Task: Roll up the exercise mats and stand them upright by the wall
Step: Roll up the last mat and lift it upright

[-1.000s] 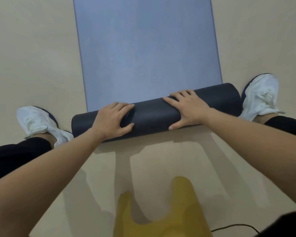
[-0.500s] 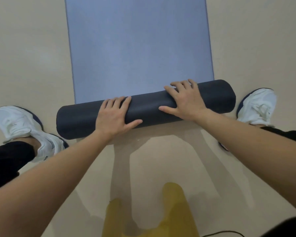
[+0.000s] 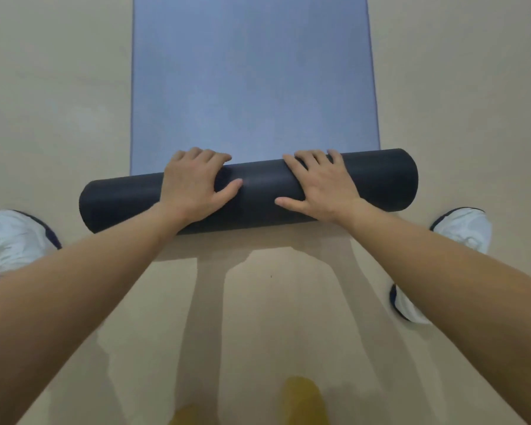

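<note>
The mat lies on the floor. Its near end is wound into a thick dark roll, and a long blue stretch beyond is still flat. Rolling looks partly done; standing it by the wall (none in view) remains. The left grip curls over the roll's far side, thumb on top. The right grip lies flatter, fingers spread across it. Since the earlier frame the roll has travelled farther along the mat and grown slightly thicker.
</note>
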The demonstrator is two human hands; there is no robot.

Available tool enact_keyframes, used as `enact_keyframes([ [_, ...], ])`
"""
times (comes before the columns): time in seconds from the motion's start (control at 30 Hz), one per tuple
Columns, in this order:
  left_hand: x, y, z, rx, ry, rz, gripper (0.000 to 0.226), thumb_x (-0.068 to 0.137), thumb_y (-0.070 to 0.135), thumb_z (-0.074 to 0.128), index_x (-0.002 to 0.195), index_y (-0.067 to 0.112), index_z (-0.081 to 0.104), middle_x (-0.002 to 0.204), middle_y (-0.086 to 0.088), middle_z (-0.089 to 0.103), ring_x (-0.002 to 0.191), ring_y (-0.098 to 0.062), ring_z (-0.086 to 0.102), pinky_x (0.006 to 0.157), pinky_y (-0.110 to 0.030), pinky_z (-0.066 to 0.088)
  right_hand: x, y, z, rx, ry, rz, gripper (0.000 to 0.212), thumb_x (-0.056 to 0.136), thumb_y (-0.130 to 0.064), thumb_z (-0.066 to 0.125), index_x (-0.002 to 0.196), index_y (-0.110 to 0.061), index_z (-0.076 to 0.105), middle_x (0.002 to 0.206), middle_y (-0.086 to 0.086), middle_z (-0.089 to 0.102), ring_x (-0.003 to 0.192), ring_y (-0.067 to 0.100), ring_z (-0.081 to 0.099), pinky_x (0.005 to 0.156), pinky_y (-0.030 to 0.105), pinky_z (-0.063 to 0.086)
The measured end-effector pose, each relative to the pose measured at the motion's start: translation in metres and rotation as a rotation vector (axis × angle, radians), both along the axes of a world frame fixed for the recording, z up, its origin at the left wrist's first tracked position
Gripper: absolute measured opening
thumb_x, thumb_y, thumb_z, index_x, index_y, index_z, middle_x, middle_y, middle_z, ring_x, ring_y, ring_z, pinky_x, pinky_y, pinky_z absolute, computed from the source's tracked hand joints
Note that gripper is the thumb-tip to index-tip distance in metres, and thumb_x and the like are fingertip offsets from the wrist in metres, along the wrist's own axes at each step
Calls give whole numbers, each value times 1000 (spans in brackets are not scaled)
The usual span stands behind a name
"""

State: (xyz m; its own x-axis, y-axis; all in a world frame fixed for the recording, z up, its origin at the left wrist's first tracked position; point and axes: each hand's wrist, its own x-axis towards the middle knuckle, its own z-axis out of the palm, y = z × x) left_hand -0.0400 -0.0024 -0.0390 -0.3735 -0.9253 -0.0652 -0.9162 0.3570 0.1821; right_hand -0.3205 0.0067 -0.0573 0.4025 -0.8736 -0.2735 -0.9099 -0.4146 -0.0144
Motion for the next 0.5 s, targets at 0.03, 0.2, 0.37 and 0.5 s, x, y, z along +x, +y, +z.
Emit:
enact_keyframes([
  [0.03, -1, 5, 1, -24, -1, -44, 68, 90, 69, 45, 134, 19, 60, 129, -5, 67, 115, -30, 59, 96, -45, 41, 0, -13, -1, 23, -12, 6, 94, 88, -88, 22, 153, -22, 33, 147, 7, 49, 133, 31, 46, 114, 55, 31],
  [0.2, -7, 10, -8, 89, -188, -68, 114, 73, 91, 44, 160, 20, 26, 163, -7, 34, 147, -34, 33, 122, -53, 24, -3, -71, 5, 198, -22, -21, 93, 83, -92, 21, 156, -35, 26, 154, 8, 40, 137, 35, 39, 115, 57, 23],
  [0.37, -10, -19, -15, 209, -236, -52, 134, 57, 103, 44, 162, 25, 14, 167, -6, 28, 150, -32, 29, 125, -54, 19, 3, -78, 12, 52, 16, -85, 90, 85, -90, 27, 154, -33, 34, 145, 8, 49, 131, 35, 44, 111, 56, 27],
  [0.5, -7, -49, -16, 303, -214, -70, 148, 43, 109, 47, 161, 25, 17, 166, -6, 32, 147, -32, 36, 122, -52, 25, -13, -65, 7, 116, -17, -8, 110, 72, -101, 24, 157, -30, 29, 153, 6, 44, 137, 35, 41, 118, 58, 23],
])
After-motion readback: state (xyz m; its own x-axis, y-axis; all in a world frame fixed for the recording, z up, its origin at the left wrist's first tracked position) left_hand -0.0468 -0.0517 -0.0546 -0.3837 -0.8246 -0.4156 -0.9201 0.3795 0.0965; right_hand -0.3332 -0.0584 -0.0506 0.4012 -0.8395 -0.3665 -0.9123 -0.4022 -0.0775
